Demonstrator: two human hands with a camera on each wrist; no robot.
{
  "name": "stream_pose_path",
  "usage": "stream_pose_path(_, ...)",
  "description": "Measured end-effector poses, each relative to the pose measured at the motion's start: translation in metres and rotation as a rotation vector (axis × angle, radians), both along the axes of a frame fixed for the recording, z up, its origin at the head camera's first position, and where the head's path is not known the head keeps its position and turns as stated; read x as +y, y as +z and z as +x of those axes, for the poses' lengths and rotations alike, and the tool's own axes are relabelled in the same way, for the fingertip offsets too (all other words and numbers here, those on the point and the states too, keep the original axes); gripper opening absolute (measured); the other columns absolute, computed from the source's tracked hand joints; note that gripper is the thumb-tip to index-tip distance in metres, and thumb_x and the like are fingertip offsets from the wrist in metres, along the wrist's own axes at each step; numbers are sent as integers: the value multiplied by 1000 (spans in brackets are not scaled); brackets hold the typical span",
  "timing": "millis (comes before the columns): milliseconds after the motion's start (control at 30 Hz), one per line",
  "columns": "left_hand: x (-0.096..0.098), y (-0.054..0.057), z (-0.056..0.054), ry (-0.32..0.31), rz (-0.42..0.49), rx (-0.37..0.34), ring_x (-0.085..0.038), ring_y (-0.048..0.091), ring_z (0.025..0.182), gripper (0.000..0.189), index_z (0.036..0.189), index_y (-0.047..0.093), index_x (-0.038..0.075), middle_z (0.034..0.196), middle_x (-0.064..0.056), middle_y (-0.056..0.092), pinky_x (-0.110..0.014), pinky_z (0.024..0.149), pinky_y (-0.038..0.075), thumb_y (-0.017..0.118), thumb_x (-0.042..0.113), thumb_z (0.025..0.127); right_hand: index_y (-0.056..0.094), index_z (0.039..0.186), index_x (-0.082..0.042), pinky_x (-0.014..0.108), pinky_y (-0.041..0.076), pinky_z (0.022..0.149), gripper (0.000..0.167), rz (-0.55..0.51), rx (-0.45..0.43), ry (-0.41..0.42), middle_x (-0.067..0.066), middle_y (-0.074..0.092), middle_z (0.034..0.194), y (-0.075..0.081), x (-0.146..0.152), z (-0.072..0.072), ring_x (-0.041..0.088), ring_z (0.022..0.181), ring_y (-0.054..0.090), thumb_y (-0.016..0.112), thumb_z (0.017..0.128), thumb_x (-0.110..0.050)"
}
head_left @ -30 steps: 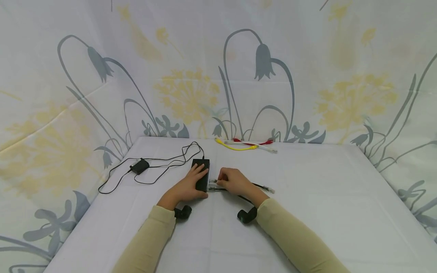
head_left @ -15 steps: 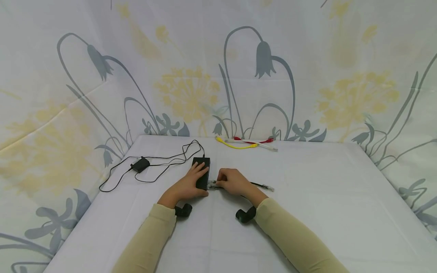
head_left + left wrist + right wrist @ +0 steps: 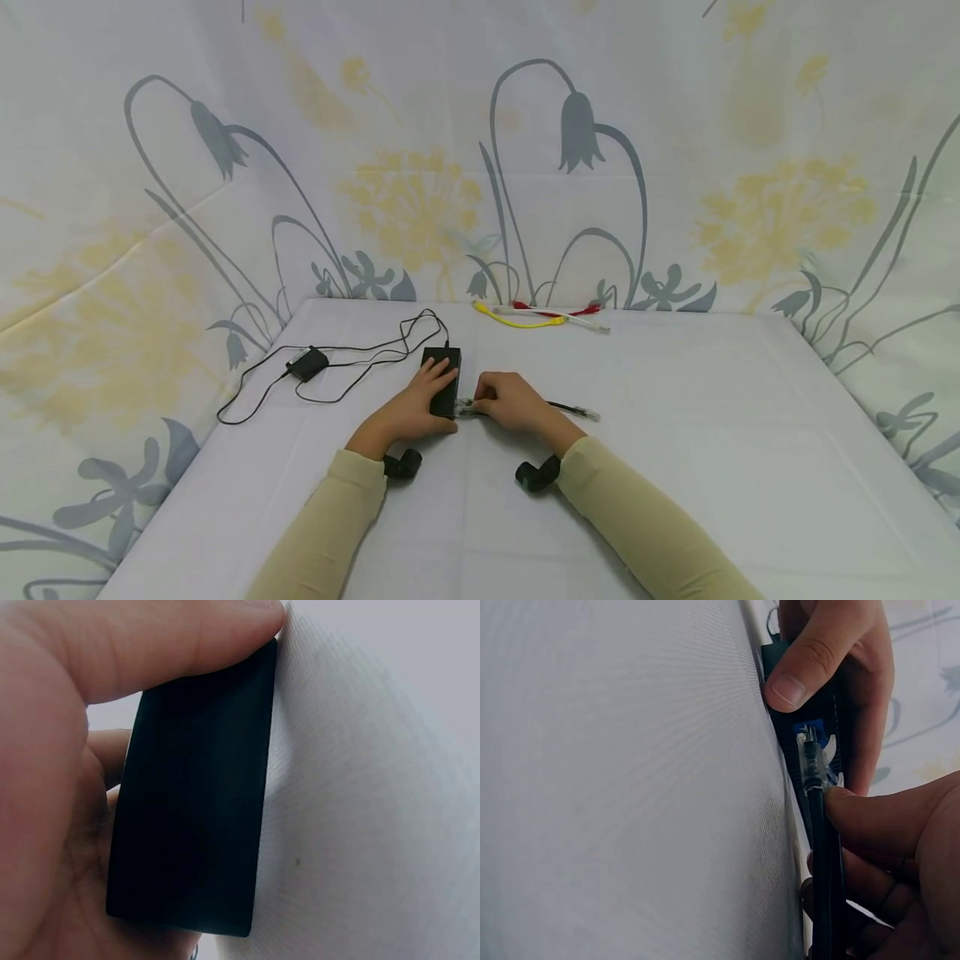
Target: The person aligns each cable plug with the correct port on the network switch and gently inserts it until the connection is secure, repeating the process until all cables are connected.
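Observation:
A black network switch (image 3: 446, 385) rests on the white table under my left hand (image 3: 408, 414). Its fingers spread over the top and the thumb bends round the near end. In the left wrist view the switch (image 3: 191, 802) shows as a plain dark face between thumb and palm. My right hand (image 3: 513, 404) pinches a black Ethernet cable just behind its clear plug, right at the switch's right side. The right wrist view shows a clear plug (image 3: 811, 759) at a blue port (image 3: 808, 726), with a second plug partly hidden behind it. The black cable (image 3: 825, 877) runs under my fingers.
A black power adapter (image 3: 307, 364) lies at left, its looped cord (image 3: 352, 350) running to the switch's far end. At the back lie a yellow cable (image 3: 517, 323), a white cable (image 3: 585, 323) and a red cable (image 3: 592, 309). A cable's free plug (image 3: 592, 415) sticks out right.
My right hand has moved slightly left and toward me, bringing the pinched plug closer to the other plug at the switch. The left hand stays on the switch.

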State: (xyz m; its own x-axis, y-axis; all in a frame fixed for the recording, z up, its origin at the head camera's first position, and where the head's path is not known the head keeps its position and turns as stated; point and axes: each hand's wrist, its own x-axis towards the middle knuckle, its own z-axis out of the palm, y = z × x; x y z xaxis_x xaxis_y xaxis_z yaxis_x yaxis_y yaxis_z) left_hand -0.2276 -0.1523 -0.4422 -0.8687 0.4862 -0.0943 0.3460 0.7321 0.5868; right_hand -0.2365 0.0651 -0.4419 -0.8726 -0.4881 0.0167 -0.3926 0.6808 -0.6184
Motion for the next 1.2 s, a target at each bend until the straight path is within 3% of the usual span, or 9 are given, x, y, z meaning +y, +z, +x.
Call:
stream_pose_path(700,1,1,1,19,2,-6,-27,-8,152,89,155,27,16,165,-1,8,-61,116,18,76,31,81,70,97,-17,34,50,83,7,-23,-61,3,-3,71,94,4,2,1,11,88,63,65,93,-19)
stream_pose_path(1200,2,1,2,18,5,-3,-27,-8,152,89,155,27,16,165,-1,8,-60,116,18,76,30,82,72,96,-14,37,51,87,8,-31,-56,-1,-1,72,94,6,-1,1,14,92,64,65,92,-14)
